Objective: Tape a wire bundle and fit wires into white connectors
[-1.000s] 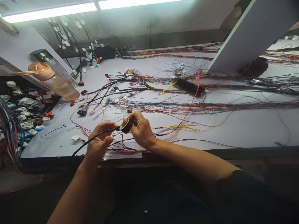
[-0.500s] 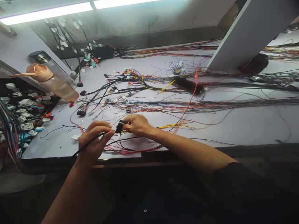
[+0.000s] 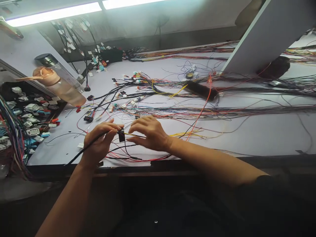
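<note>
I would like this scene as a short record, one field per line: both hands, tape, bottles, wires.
Left hand: pinching a black cable
Tape roll: black, at the left fingertips
Right hand: fingers spread, just right of the roll
Bottles: two, side by side, far left
Wires: many colours, spread across the white table
</note>
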{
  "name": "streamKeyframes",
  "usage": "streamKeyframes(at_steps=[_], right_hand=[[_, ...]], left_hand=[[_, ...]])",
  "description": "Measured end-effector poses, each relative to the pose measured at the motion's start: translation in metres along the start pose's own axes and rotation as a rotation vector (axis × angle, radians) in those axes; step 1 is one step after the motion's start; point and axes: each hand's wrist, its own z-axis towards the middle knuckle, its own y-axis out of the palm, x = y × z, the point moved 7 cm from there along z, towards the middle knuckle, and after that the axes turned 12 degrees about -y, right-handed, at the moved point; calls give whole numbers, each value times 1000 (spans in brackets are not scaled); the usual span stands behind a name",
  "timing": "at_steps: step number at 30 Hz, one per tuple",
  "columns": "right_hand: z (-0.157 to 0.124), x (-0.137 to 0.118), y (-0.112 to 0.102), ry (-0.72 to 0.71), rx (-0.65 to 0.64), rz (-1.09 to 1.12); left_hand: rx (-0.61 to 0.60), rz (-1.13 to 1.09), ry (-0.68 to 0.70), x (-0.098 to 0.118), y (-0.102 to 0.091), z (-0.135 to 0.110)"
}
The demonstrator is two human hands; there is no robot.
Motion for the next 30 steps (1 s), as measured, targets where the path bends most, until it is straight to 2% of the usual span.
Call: streamKeyframes(at_steps=[2,5,8,12,16,21,25,28,30], right_hand=[[2,-12,7,18,-32,-133],[3,-11,18,181,-71,-222],[3,-5,27,307,-121,-208],[3,-1,38,338,-247,-182],[-8,10,46,441,-345,-147],[-13,12,50,304,-324,-107],[-17,14,50,234,-326,-210],[-15,8,41,158,-211,-235],[-10,0,35,81,-129,-262]], left_hand=[[0,-4,-8,-1,2,1],[-5,-49,-26,-3,3,1],[-12,-77,-19,-2,3,1],[-16,-24,-1,-3,2,1],[-5,51,23,-4,-6,1],[-3,81,-66,-16,-14,-4],[90,85,-244,-35,-16,-13],[133,-31,-373,-48,-13,-19],[150,-62,-403,-50,-11,-21]])
